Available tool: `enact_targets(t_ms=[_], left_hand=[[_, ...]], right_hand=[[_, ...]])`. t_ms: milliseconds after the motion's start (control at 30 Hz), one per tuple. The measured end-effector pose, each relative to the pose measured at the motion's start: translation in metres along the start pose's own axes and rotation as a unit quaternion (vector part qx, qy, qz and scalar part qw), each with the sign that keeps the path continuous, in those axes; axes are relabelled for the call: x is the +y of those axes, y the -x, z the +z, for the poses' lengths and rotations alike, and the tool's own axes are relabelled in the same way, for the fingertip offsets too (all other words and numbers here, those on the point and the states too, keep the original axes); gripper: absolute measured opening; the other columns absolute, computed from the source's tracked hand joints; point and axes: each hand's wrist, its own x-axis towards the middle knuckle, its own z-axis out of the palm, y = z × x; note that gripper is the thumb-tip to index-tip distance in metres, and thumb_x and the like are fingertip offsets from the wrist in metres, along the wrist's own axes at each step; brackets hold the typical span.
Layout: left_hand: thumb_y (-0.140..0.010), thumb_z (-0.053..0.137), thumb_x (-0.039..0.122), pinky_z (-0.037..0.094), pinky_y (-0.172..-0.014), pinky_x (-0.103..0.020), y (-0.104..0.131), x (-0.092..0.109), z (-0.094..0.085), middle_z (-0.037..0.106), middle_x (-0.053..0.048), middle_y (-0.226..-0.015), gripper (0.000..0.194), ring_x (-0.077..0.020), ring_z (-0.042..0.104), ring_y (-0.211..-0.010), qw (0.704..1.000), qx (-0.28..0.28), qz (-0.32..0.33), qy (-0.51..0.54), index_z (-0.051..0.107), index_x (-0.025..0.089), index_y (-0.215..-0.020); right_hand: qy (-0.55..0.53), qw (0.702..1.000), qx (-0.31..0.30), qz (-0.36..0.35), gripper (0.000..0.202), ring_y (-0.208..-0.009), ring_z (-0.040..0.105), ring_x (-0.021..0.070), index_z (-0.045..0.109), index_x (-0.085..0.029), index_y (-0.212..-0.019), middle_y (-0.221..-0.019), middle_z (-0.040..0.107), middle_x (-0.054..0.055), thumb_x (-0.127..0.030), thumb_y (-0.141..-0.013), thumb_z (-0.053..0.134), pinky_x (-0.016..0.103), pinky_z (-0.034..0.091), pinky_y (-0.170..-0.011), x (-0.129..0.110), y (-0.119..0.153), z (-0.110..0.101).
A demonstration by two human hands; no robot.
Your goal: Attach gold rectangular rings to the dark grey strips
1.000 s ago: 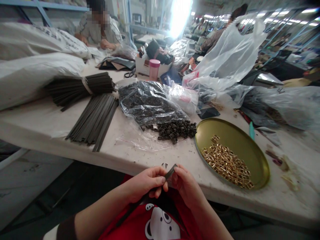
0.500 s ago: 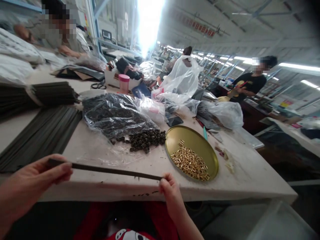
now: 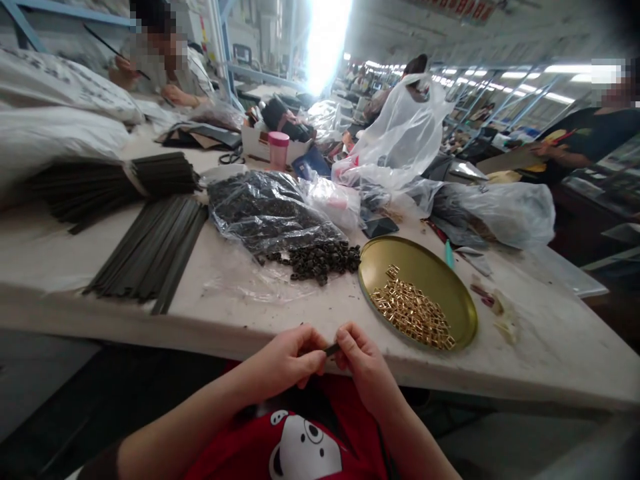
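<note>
Both my hands are close together at the table's front edge, pinching a dark strip (image 3: 331,349) of which only a short piece shows between the fingers. My left hand (image 3: 295,357) is closed on it from the left, and my right hand (image 3: 357,357) grips it from the right. Just beyond my right hand is a round gold tray (image 3: 395,252) with a heap of small gold metal buckles (image 3: 413,312). Small dark loops (image 3: 325,261) spill from a clear plastic bag (image 3: 265,207). At the left lie a loose stack of dark strips (image 3: 147,250) and a tied bundle (image 3: 167,173).
A pink-lidded jar (image 3: 278,151), scissors (image 3: 231,157) and a white box (image 3: 255,143) stand farther back. Clear plastic bags (image 3: 505,210) and a turquoise tool (image 3: 449,254) lie to the right. One co-worker (image 3: 165,67) sits across the table; another person (image 3: 575,143) is at the far right.
My left hand has moved right along the strip to my right hand, so the long stretch between them is now short. The view has shifted left.
</note>
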Motion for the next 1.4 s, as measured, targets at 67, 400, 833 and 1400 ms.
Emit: enact_targets(t_ms=[67,400,833,1400], left_hand=[[-0.075,0.047,0.027,0.024,-0.037,-0.016,0.001,-0.004,-0.001,0.045,0.007,-0.05,0.011,-0.0045,0.036,-0.039,0.997,-0.038,-0.032,0.058,0.049,0.015,-0.076],[-0.065,0.066,0.033,0.007,-0.036,-0.017,-0.007,-0.01,0.005,0.045,0.008,-0.057,0.03,0.0003,0.024,-0.036,0.945,-0.043,-0.092,0.311,0.048,0.016,-0.082],[-0.075,0.048,0.026,0.03,-0.044,-0.017,-0.015,-0.022,0.007,0.045,0.007,-0.055,0.012,-0.0058,0.038,-0.046,0.99,0.1,-0.045,0.089,0.052,0.015,-0.08],[-0.073,0.045,0.019,0.039,-0.059,-0.019,0.007,-0.03,0.0,0.059,0.001,-0.073,0.018,-0.0105,0.05,-0.064,0.993,0.116,-0.004,0.019,0.059,0.015,-0.083]], right_hand=[[-0.115,0.991,-0.006,0.072,0.033,-0.044,0.028,0.0061,0.044,-0.019,-0.062,-0.047,0.035,-0.009,-0.045,-0.071,0.063,0.018,0.025,-0.044,0.007,-0.002,-0.001],[-0.259,0.936,-0.038,0.236,0.034,-0.041,0.038,0.0052,0.045,-0.018,-0.059,-0.047,0.038,-0.009,-0.043,-0.067,0.066,0.017,0.031,-0.042,0.028,-0.01,0.003],[0.339,0.922,0.018,-0.186,0.009,-0.073,0.054,0.0187,0.065,-0.022,-0.078,-0.073,0.062,0.003,-0.025,-0.079,0.056,0.029,0.038,-0.068,0.016,-0.005,-0.008],[0.472,0.856,-0.008,-0.212,0.018,-0.064,0.056,0.0159,0.059,-0.019,-0.074,-0.067,0.062,0.002,-0.019,-0.081,0.043,0.024,0.041,-0.059,0.007,-0.004,-0.008]])
